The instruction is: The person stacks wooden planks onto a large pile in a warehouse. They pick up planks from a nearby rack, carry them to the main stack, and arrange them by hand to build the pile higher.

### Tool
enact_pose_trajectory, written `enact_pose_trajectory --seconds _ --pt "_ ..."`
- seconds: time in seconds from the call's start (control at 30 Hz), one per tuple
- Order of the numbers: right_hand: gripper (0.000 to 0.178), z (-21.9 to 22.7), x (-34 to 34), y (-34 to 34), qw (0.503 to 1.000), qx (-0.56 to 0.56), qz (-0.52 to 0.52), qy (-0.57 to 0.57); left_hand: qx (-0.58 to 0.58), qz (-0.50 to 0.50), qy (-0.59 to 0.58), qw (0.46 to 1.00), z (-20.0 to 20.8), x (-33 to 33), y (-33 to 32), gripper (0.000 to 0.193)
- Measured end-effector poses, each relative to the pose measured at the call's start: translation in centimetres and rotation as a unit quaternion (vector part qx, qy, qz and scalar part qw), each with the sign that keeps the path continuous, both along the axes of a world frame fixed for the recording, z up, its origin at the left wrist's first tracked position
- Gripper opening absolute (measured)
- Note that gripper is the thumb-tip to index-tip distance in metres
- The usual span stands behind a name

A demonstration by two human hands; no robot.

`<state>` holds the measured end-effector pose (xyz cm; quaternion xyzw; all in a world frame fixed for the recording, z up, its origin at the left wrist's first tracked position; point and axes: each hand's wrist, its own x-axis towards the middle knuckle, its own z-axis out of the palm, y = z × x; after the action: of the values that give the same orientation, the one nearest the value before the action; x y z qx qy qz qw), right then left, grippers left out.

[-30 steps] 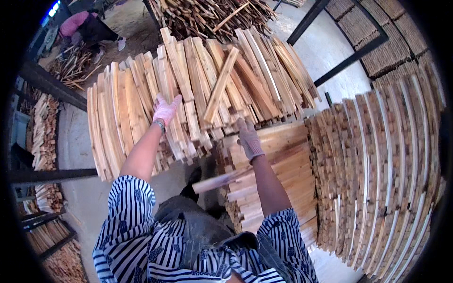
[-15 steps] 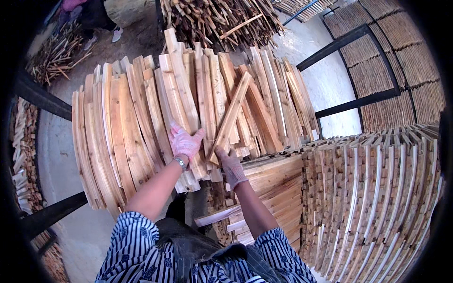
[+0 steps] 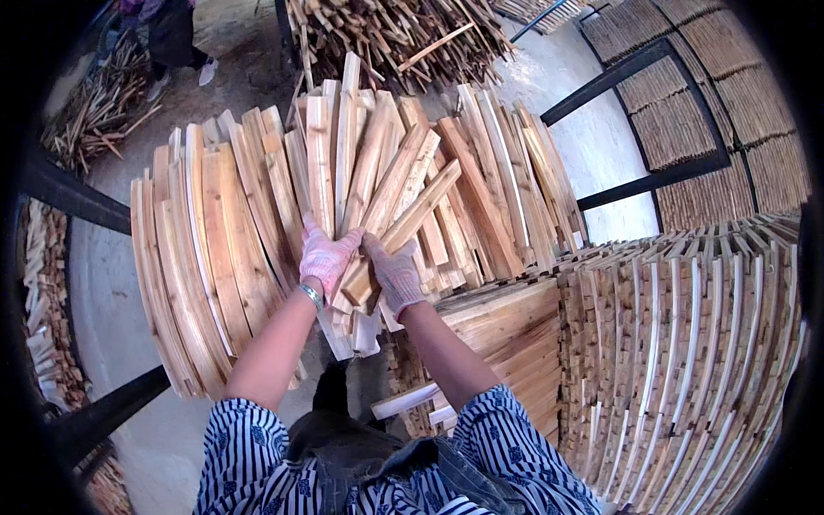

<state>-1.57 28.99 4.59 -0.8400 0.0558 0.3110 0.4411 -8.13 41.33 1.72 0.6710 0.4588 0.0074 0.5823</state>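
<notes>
Wooden slats (image 3: 369,163) fan out between the person's two gloved hands, their near ends together and tops spread. The left hand (image 3: 329,256) is closed around their left side, thumb toward the right hand (image 3: 396,273), whose bent fingers clasp the other side; some fingertips are hidden. The bundle lies over the middle of a broad row of boards (image 3: 206,240). Rightward rises a tall wood stack (image 3: 678,369). Beyond are a loose stick heap (image 3: 395,34) and, upper left, another person (image 3: 172,34).
</notes>
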Motion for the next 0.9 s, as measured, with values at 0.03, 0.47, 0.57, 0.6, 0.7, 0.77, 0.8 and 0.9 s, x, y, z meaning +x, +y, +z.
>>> enact_pose_trajectory --seconds 0.03,0.47,0.57,0.6,0.7,0.77,0.8,0.9 --pt "0.093 -0.7 0.0 -0.1 1.000 0.021 -0.010 0.004 0.005 0.004 -0.007 1.000 0.1 0.4 -0.2 0.124" --pt "0.109 -1.1 -10.4 -12.8 0.959 0.238 0.128 0.081 -0.077 -0.278 -0.141 0.947 -9.6 -18.6 -6.9 0.068" --pt "0.110 -5.7 -12.5 -15.2 0.848 0.426 0.084 0.305 0.263 -0.338 0.061 0.902 -8.6 -19.9 -11.0 0.057" --pt "0.109 -1.3 -12.5 -15.8 0.871 0.388 0.080 0.291 0.164 -0.294 0.008 0.942 -7.7 -19.1 -10.7 0.055" --pt "0.101 -7.3 -11.3 -15.9 0.938 0.304 0.052 0.161 -0.031 -0.187 -0.077 0.979 -5.2 -16.9 -11.0 0.051" --pt "0.101 -6.9 -9.8 -16.3 0.947 0.293 0.018 0.134 -0.095 -0.144 -0.087 0.981 -3.6 -15.8 -10.6 0.048" --pt "0.101 -5.6 -8.7 -16.8 0.951 0.289 0.003 0.110 -0.124 -0.130 -0.095 0.979 -3.1 -14.9 -10.7 0.046" --pt "0.101 -1.6 -8.4 -19.8 0.958 0.284 -0.032 0.037 -0.218 -0.076 -0.100 0.968 -1.8 -15.3 -11.9 0.043"
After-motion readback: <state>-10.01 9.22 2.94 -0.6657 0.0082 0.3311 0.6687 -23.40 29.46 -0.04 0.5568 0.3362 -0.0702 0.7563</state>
